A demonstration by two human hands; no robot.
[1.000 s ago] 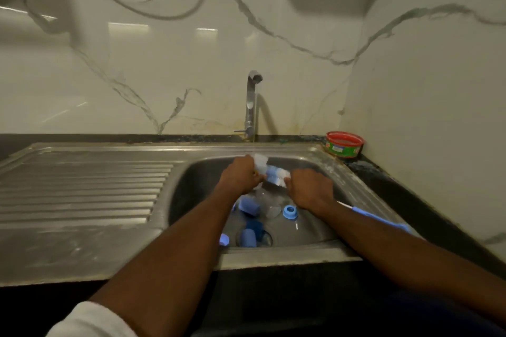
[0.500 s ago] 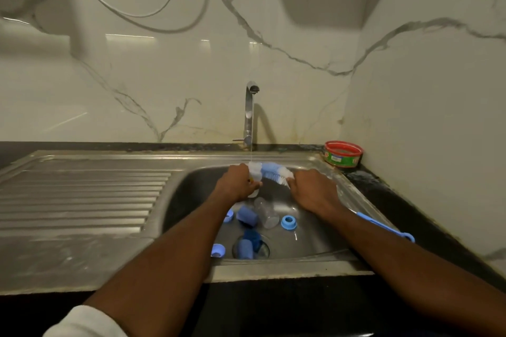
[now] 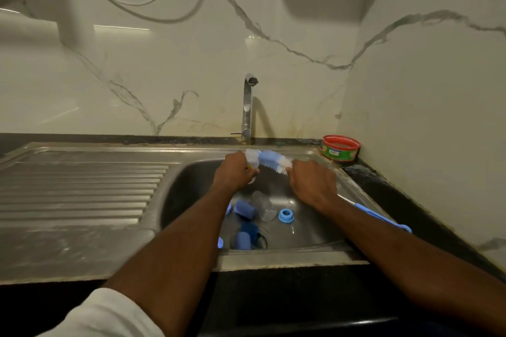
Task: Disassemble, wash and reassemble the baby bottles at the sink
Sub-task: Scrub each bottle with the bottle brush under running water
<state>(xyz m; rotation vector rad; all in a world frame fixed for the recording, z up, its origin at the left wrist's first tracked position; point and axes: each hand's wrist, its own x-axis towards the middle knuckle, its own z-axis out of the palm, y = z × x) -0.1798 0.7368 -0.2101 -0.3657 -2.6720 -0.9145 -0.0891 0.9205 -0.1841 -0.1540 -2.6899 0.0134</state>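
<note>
Over the back of the sink (image 3: 273, 256), just below the tap (image 3: 247, 107), both hands were busy with the washing step. The left hand (image 3: 235, 171) was curled round a small clear bottle part (image 3: 252, 163); whether it was a teat or a bottle neck could not be told. The right hand (image 3: 312, 183) gripped the bottle brush (image 3: 272, 159) near its head, with the blue handle running back under the wrist toward the table edge. The blue and white bristles lay between the two hands, their tip touching the held part.

The other pieces lay loose in the basin: a clear bottle (image 3: 264, 205) on its side, a blue ring (image 3: 286, 216) just beside it, and blue caps (image 3: 245, 208) near the drain. A red-rimmed tub (image 3: 341, 148) stood in the corner.

Judging by this, scrubbing was only partly done. The next move probably called for working the bristles into the held part, rinsing it, then taking up another piece.
</note>
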